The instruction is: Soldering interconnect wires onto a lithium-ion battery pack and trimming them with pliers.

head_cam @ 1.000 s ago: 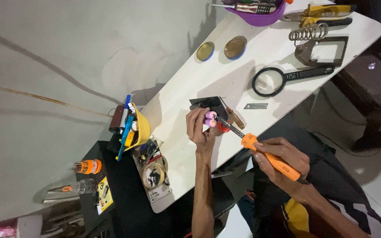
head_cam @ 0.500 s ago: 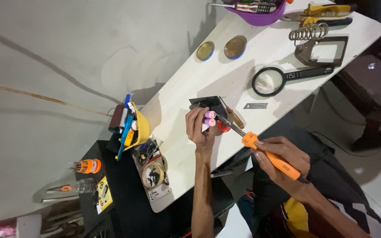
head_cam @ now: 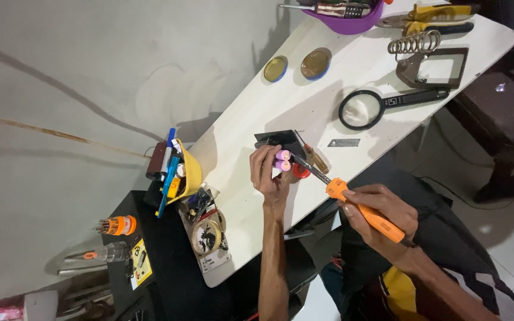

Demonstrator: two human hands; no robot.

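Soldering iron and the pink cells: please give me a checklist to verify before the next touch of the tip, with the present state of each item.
1. Left hand grips the pink cells firmly: ok.
2. Right hand holds the soldering iron by its orange handle, away from the metal: ok.
3. Tip meets the cells at the right spot: cannot tell, too small.
4. Left fingers away from the tip: not ok, they are very near.
5. Iron stand within reach on the table: ok.
6. Tip is hot: cannot tell.
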